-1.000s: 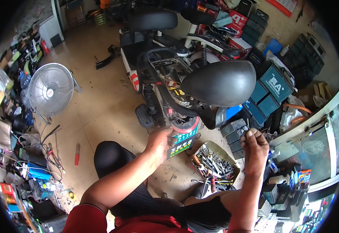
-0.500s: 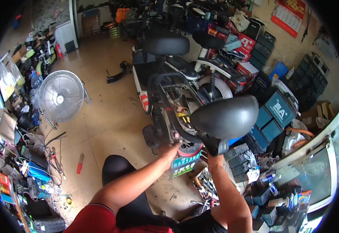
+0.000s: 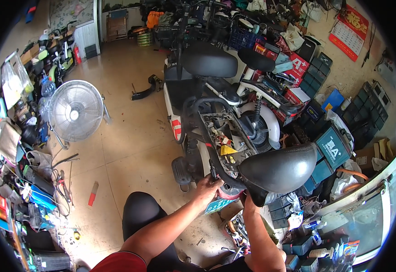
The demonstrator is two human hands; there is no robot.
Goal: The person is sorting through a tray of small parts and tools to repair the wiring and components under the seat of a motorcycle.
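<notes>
A black and white electric scooter (image 3: 177, 102) stands before me, its rear end toward me. Its black saddle (image 3: 279, 167) is tipped up to the right, baring a compartment (image 3: 227, 138) with wires and a yellow piece. My left hand (image 3: 207, 191) is closed at the tail, fingers curled beside the red tail light (image 3: 229, 191); what they grip is partly hidden. My right hand (image 3: 251, 206) reaches up under the saddle's lower tip, its fingers hidden there. Between the hands, below the tail light, hangs a green number plate (image 3: 218, 205).
A round floor fan (image 3: 76, 111) stands left, with a red-handled flat tool (image 3: 93, 194) on the floor. Stacked batteries (image 3: 329, 149) line the right side, near a glass door (image 3: 366, 215). Tools fill a box (image 3: 236, 226) below the plate. A second scooter's wheel (image 3: 263, 127) is close behind.
The whole view has shifted, so the scooter and both hands appear lower and farther right. Less of the plate shows now, and more of the open compartment is visible.
</notes>
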